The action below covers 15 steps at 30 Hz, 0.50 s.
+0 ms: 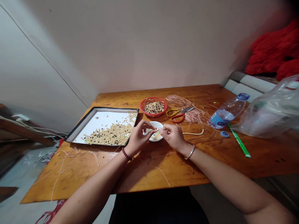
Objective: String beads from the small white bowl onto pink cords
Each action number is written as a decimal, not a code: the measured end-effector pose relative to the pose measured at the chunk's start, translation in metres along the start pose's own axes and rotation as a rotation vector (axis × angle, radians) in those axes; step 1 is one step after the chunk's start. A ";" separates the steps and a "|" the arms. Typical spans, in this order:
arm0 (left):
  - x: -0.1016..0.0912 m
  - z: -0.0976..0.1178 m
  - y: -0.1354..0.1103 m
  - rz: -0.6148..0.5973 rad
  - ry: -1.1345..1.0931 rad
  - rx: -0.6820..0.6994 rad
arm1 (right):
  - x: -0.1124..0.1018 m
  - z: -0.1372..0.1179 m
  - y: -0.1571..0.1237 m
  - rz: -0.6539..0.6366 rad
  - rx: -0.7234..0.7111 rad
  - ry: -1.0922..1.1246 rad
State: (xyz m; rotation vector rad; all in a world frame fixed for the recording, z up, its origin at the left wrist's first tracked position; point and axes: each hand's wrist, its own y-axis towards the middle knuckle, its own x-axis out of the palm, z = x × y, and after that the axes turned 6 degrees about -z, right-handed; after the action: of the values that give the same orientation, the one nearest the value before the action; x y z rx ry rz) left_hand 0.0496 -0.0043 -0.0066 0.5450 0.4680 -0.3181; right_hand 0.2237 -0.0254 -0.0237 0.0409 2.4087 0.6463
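My left hand (139, 136) is closed in a pinch above the white bowl (157, 123), with what looks like a small bead at the fingertips. Close beside it, my right hand (174, 135) pinches a string; its tip is too small to make out. From under the right hand a strand of cream beads (194, 133) runs out to the right on the table. Loose beads (155, 136) lie in the bowl, partly hidden by my fingers. Thin pale thread (161, 171) trails over the wood below my hands.
At left, a black-edged tray (93, 116) holds many cream and dark beads. Behind the bowl are a red basket (141, 109) of bead strands, scissors (178, 113) and tangled pink string (195, 113). A plastic bottle (225, 113), blue cap (224, 134), green strip (239, 141) and plastic bag (268, 109) are right.
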 end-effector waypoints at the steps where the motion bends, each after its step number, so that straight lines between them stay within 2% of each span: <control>1: 0.000 0.000 0.000 0.000 0.045 0.013 | 0.000 0.000 0.000 -0.022 0.001 0.000; 5: 0.001 -0.005 -0.002 -0.032 0.206 0.087 | 0.004 0.001 -0.001 -0.091 -0.005 -0.019; 8: 0.003 -0.009 -0.004 -0.016 0.280 0.119 | 0.007 0.001 -0.002 -0.159 0.028 0.071; 11: 0.002 -0.011 -0.004 0.007 0.266 0.081 | 0.008 0.002 0.000 -0.218 0.072 0.248; 15: 0.002 -0.010 -0.003 0.042 0.152 0.015 | 0.011 0.004 0.005 -0.193 0.110 0.429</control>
State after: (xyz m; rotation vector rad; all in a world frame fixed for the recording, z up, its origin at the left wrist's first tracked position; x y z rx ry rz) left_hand 0.0462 -0.0018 -0.0162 0.5956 0.6007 -0.2415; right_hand 0.2173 -0.0175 -0.0306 -0.3102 2.8116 0.4677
